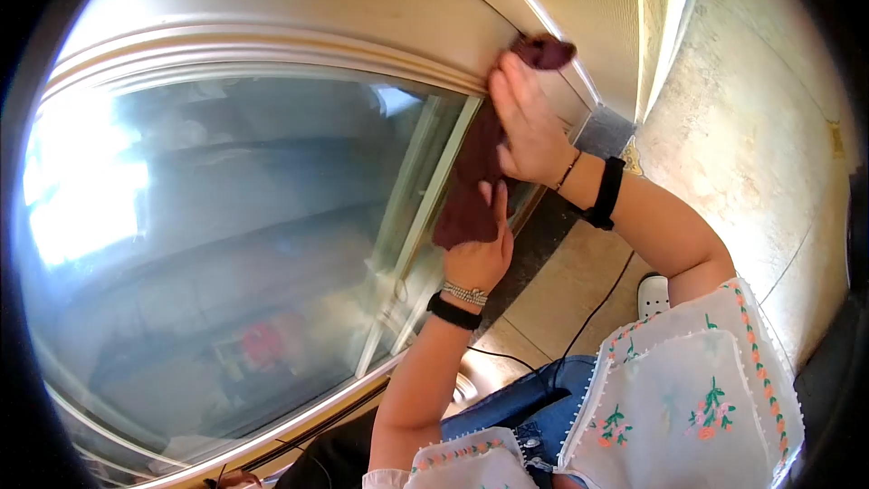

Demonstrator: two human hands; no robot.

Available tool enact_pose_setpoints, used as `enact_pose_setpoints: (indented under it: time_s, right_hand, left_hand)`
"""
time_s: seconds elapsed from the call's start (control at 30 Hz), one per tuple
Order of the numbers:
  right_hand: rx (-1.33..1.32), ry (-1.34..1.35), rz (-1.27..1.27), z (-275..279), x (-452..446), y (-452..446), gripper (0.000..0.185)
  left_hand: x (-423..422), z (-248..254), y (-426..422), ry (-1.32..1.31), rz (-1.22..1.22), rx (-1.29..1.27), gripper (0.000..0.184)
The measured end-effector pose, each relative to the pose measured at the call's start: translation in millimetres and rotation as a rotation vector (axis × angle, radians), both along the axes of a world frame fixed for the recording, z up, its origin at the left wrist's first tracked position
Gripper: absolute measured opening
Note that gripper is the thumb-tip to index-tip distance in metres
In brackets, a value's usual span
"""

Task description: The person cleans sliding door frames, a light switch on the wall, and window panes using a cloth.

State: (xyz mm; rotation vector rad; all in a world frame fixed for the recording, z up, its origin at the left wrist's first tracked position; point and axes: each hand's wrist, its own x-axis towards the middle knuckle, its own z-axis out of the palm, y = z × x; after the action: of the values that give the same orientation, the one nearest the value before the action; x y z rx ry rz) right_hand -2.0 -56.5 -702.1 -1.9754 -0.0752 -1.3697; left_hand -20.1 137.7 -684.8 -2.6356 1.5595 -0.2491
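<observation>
A dark maroon cloth lies along the edge of a pale framed door with a glass pane. My right hand presses the upper part of the cloth against the frame, its fingers stretched close together. One bunched end of the cloth sticks out past those fingertips. Lower down, my left hand grips the cloth near its bottom end; some of its fingers are hidden beneath the fabric. The fingers of my right hand are slightly blurred.
Cream floor tiles extend to the right, beside a dark threshold strip. A thin black cable crosses the floor near a white clog. A pale panel stands at the top right of the door.
</observation>
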Motion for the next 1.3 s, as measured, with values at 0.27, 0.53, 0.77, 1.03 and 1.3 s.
enact_pose_setpoints:
  time_s: [0.27,0.53,0.77,1.03,1.3]
  right_hand:
    - [-0.013,-0.56,-0.178,145.6,11.3,-7.9,0.075]
    - [0.016,0.183,-0.069,-73.3,-8.0,2.7,0.081]
    - [0.082,0.182,-0.121,-75.7,-12.4,13.5,0.08]
    - [0.062,-0.164,0.064,-0.9,-1.7,23.8,0.072]
    - [-0.299,-0.07,0.453,-77.7,-36.1,97.5,0.066]
  left_hand:
    - [-8.8,93.6,-36.5,-0.318,-0.056,-0.511,0.061]
    - [3.7,42.9,-8.2,0.004,-0.01,-0.093,0.052]
    - [-6.5,2.8,1.1,0.075,-0.041,-0.063,0.038]
    - [-10.2,20.7,26.7,0.021,0.03,-0.182,0.043]
    - [-16.9,31.2,82.2,0.146,0.166,-0.231,0.042]
